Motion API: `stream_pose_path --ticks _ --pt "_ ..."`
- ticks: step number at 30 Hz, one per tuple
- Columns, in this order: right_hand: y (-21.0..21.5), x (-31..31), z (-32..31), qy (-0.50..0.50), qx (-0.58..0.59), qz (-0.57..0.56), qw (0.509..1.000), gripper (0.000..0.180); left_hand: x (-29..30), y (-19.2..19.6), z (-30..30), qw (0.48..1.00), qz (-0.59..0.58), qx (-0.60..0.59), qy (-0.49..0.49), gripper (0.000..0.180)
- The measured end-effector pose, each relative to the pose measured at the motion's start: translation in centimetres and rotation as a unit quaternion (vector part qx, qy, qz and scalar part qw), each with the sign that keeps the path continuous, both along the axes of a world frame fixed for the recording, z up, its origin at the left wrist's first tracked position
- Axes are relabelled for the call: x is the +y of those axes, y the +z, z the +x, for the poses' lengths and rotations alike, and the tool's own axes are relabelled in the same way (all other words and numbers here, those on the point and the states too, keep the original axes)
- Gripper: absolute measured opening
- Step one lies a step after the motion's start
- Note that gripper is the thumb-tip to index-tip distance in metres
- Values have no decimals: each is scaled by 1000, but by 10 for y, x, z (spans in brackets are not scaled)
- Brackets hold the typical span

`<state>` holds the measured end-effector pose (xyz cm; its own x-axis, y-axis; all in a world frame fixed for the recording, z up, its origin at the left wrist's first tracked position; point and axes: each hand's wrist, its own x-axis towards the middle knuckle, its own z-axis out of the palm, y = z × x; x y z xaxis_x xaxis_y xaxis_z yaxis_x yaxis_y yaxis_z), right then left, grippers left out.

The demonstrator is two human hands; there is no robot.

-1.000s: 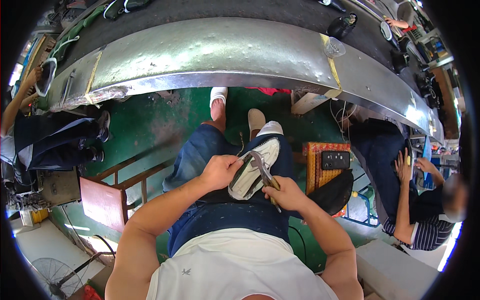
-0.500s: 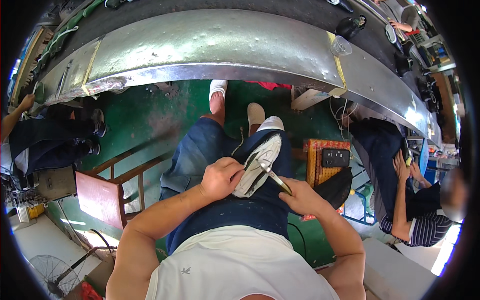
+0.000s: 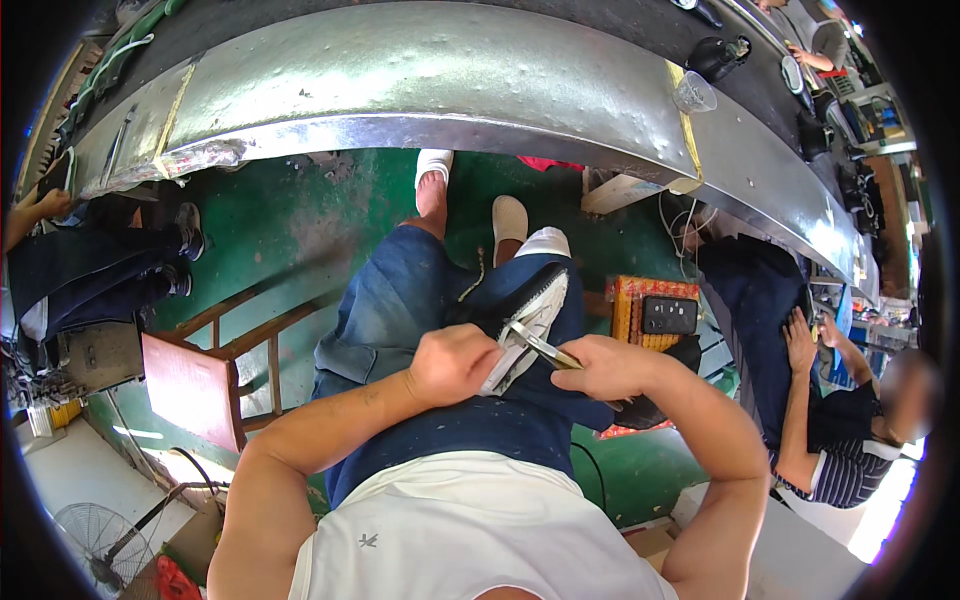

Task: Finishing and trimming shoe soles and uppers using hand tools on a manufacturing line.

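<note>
Across my right thigh lies a black and white shoe (image 3: 540, 310), tilted so that its pale sole side faces up and right. My left hand (image 3: 455, 365) is closed at the shoe's near left edge, its fingertips partly hidden. The right hand (image 3: 607, 367) grips the handles of metal pincers (image 3: 540, 344). Their head touches the shoe's side near the middle. Whether the jaws bite on anything is too small to tell.
A metal-edged bench (image 3: 420, 80) with a dark belt runs ahead, carrying a clear plastic cup (image 3: 695, 92) and a black shoe (image 3: 718, 57). A wooden chair (image 3: 195, 385) stands left. At right are a beaded seat (image 3: 630, 335) with a black case (image 3: 669, 315) and a seated co-worker (image 3: 800, 400).
The shoe has rolled, showing more of its black upper and less sole. The pincers have swung flatter against its side, and my right forearm has moved outward to the right.
</note>
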<state>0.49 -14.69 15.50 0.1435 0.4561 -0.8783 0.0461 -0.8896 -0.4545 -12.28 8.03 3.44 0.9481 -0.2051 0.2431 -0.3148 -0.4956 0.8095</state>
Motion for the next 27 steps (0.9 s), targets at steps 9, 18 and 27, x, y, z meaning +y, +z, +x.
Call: stream_pose_path --ticks 9,18,27 --pt "-12 7 33 227 -60 -44 971 37 3 -69 30 959 -63 271 -60 60" --pt "-146 -38 62 219 -321 308 868 28 16 -75 38 958 -82 259 -98 100" --pt "-106 -51 20 44 -225 200 953 38 5 -65 47 961 -92 254 -53 106"
